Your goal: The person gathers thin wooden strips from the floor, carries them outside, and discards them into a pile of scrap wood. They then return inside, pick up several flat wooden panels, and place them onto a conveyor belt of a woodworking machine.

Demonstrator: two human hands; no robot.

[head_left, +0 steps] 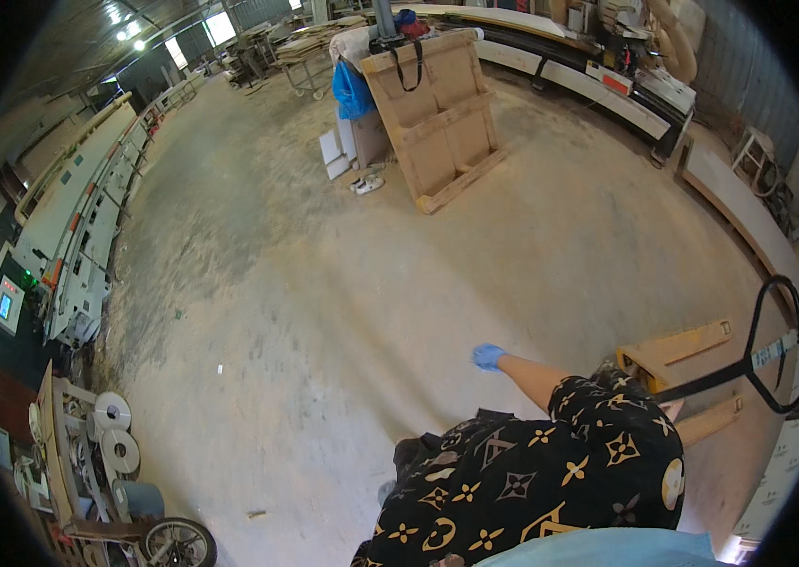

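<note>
Head view: yellow pallet jack point(654, 354) sits on the floor point(277, 331) at lower R, its forks pointing R; black shaft point(711, 380) runs up to a loop handle point(773, 350) near the R rim. Prob. heavy, mostly stiff metal, so not fragile; bare metal may be a bit slick w/ dust. Best hold is prob. the loop, not the forks. Gloved hand point(488, 356), in blue, reaches out from the patterned shirt point(513, 482) over bare floor, well apart from the loop. Its fingers look loosely bunched, but too small to tell how far open; nothing visible held or touched. Other hand: can't make it out for sure; a pale patch by the shaft's lower end might be it, so finger state & any grip there can't be told. Farther off, a big wood frame point(437, 113) leans upright, approx. top center.
</note>
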